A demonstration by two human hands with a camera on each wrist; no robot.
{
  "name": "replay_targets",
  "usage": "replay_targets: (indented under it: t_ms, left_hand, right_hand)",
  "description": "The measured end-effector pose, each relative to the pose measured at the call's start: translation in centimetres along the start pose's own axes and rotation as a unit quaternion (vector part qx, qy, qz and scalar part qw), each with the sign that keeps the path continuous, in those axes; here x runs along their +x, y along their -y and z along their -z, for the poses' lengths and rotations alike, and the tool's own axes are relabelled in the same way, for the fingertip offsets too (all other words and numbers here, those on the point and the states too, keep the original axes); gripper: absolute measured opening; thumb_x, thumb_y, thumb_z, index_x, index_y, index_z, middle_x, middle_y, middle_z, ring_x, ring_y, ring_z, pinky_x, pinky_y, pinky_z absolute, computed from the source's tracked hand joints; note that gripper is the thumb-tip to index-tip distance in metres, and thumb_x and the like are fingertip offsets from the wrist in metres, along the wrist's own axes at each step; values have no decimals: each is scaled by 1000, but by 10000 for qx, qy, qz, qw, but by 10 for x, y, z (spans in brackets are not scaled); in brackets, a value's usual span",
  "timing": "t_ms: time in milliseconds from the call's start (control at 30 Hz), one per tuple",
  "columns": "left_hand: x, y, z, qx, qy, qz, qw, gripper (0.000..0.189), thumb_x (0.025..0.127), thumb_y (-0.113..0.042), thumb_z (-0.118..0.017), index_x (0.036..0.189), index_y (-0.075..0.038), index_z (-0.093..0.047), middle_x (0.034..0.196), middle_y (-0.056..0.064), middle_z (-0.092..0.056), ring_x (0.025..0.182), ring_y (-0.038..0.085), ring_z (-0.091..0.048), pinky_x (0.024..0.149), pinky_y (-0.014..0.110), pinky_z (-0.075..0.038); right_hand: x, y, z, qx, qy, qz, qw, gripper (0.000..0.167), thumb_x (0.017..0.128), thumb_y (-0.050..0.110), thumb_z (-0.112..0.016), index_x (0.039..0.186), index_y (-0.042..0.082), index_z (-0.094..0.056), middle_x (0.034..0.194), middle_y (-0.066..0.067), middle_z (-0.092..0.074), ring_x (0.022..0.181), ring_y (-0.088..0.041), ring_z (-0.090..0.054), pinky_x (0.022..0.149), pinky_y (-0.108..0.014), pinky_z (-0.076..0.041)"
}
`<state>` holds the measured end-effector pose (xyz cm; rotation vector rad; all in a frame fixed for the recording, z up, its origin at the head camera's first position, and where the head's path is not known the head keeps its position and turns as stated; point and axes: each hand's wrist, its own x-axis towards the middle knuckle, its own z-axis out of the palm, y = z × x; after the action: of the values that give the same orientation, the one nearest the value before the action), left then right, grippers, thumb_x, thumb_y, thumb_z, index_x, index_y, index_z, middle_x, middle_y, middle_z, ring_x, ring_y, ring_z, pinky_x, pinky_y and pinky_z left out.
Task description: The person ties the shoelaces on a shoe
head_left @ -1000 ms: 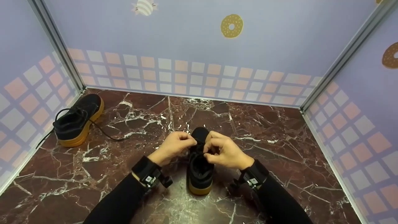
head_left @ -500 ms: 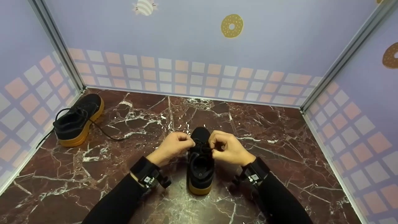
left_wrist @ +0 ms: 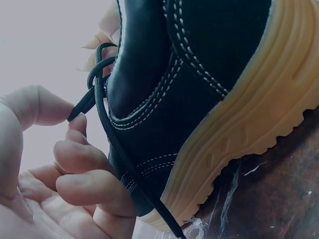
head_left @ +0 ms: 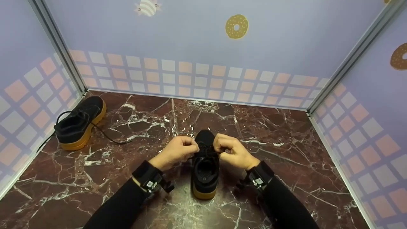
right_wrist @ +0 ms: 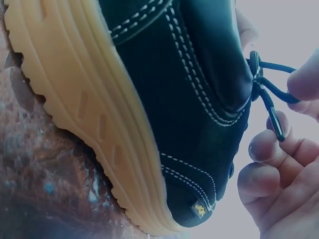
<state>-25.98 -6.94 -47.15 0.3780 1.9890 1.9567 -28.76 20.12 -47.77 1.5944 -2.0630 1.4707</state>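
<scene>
A black low shoe point(head_left: 204, 137) with a yellow-tan sole stands upright on the floor between my hands, its heel towards me. My left hand point(head_left: 175, 152) is at the left of its laces; in the left wrist view, thumb and forefinger pinch a folded black shoelace point(left_wrist: 85, 103). My right hand point(head_left: 236, 153) is opposite; in the right wrist view its thumb and forefinger pinch a lace loop point(right_wrist: 277, 92). A tipped lace end point(right_wrist: 277, 128) hangs near the other fingers. Another lace strand point(left_wrist: 127, 158) runs down the shoe's left side. The knot is partly hidden in the head view.
A matching shoe point(head_left: 80, 124) stands at the left wall, its loose lace point(head_left: 109, 138) trailing across the marbled floor point(head_left: 279, 181). Patterned panels point(head_left: 203, 41) close off the back and both sides.
My right hand has shifted right, away from the shoe's middle, and my left hand slightly left. The laces between them have drawn outward. The shoes stay in place.
</scene>
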Motion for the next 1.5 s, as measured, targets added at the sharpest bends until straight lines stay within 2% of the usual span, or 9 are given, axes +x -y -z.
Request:
replay_targets:
  t_ms: [133, 267, 400, 600, 800, 933, 1067, 1233, 1500]
  left_hand:
    - [-2, 0, -1, 170, 51, -81, 9998, 5, 90, -3, -73, 88, -7, -73, 64, -4, -54, 52, 6, -42, 47, 19, -33]
    - [-5, -2, -3, 322, 59, -192, 9993, 4, 92, -3, -74, 92, -7, -72, 65, -4, -55, 53, 6, -44, 47, 19, -33]
    - [-6, -5, -4, 426, 127, -235, 9987, 4, 96, -6, -75, 96, -6, -71, 67, -4, -56, 55, 6, -46, 48, 19, -35]
    - [-8, -5, -3, 658, 156, -215, 9975, 17, 102, -20, -82, 99, -6, -73, 71, -4, -57, 57, 7, -47, 50, 20, -38]
    - [-10, -9, 2, 851, 246, -300, 9956, 17, 105, -19, -79, 97, -5, -72, 70, -2, -58, 56, 9, -48, 49, 21, -41]
    - [-12, -11, 6, 1050, 402, -320, 9931, 17, 106, -17, -76, 95, -6, -70, 70, 1, -58, 56, 11, -50, 49, 22, -41]
    - [-13, -12, 10, 1350, 475, -448, 9887, 16, 106, -16, -75, 95, -6, -71, 73, -1, -60, 59, 11, -51, 52, 23, -43]
    - [-12, -12, 14, 1584, 529, -480, 9848, 13, 105, -16, -76, 97, -6, -73, 79, -3, -63, 64, 12, -53, 55, 23, -45]
    - [-11, -11, 16, 1890, 595, -584, 9784, 15, 105, -18, -76, 97, -6, -74, 81, -3, -63, 67, 11, -54, 59, 24, -47]
  right_hand:
    - [0, 2, 1, -88, -26, -76, 9999, 19, 74, -7, -61, 88, 6, -60, 93, -11, -54, 86, -27, -54, 71, -45, -44]
    - [0, 5, 3, -141, -107, -265, 9995, 18, 75, -7, -64, 89, 4, -62, 92, -12, -56, 84, -28, -55, 68, -43, -43]
    - [-2, 6, 3, -109, -164, -423, 9989, 16, 82, -9, -70, 89, 4, -63, 92, -14, -60, 84, -29, -57, 71, -40, -46]
    - [-3, 8, 8, -149, -184, -674, 9974, 14, 91, -3, -77, 88, 6, -66, 92, -14, -65, 85, -30, -61, 76, -37, -51]
    - [-5, 13, 19, -237, -84, -989, 9948, 16, 93, -3, -80, 88, 8, -70, 93, -9, -67, 85, -23, -61, 76, -34, -51]
    - [-5, 16, 25, -146, 37, -1405, 9900, 15, 93, -4, -81, 89, 8, -72, 95, -8, -68, 86, -16, -60, 75, -29, -49]
    - [-5, 16, 29, 0, 147, -1794, 9837, 13, 95, -3, -81, 90, 6, -74, 96, -10, -69, 86, -15, -60, 76, -29, -48]
    - [-8, 14, 33, 194, 275, -2213, 9746, 12, 97, 0, -79, 91, 8, -72, 95, -6, -70, 83, -15, -61, 75, -26, -50]
    - [-11, 9, 34, 664, 270, -2620, 9624, 9, 91, -5, -65, 90, 4, -67, 86, -1, -65, 74, -12, -60, 65, -22, -50]
